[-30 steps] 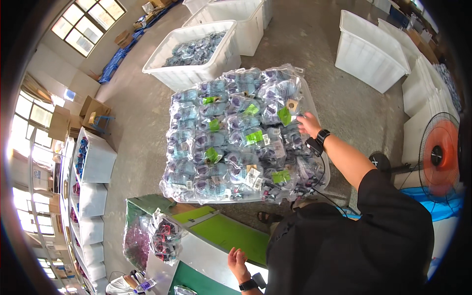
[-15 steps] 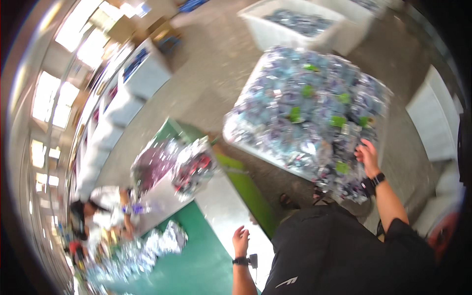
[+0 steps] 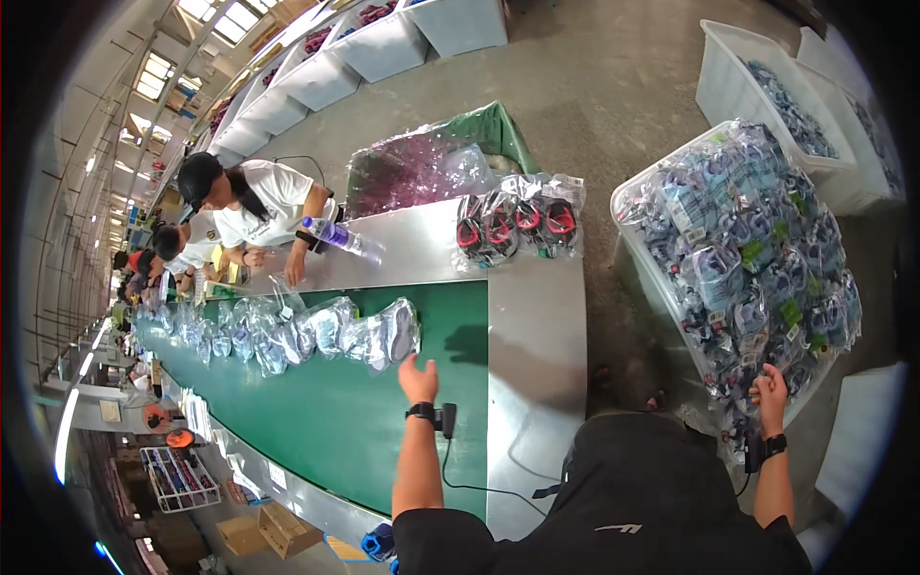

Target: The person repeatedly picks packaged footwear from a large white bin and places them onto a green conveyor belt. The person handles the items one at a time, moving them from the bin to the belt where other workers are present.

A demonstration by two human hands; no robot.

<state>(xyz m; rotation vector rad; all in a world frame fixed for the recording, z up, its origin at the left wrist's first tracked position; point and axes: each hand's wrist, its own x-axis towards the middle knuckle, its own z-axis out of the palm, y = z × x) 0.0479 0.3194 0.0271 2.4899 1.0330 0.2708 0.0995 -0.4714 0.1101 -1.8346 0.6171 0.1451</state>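
My left hand (image 3: 419, 380) reaches over the green conveyor belt (image 3: 331, 402), fingers apart. Its fingertips are by the nearest pair of bagged shoes (image 3: 391, 335), grey-blue in clear plastic; whether they touch the bag I cannot tell. This pair lies at the near end of a row of bagged shoes (image 3: 273, 340). On the right, my right hand (image 3: 770, 395) is over the near part of a heap of bagged blue-grey shoes (image 3: 724, 259) in a white bin (image 3: 644, 257). Its fingers are loosely bent and apart, with nothing plainly held.
Bagged black-and-red shoes (image 3: 517, 222) lie on the metal table edge (image 3: 537, 355). Behind stands a green-lined container (image 3: 498, 134) of plastic-covered maroon goods. A bottle (image 3: 340, 237) stands near a co-worker in white (image 3: 273, 196). More white bins (image 3: 757, 115) stand beyond. A cable trails from my left wrist.
My view has swung left, bringing more of the belt and co-workers in. My left hand has moved forward over the belt to the bagged shoes; my right hand stays by the bin's heap.
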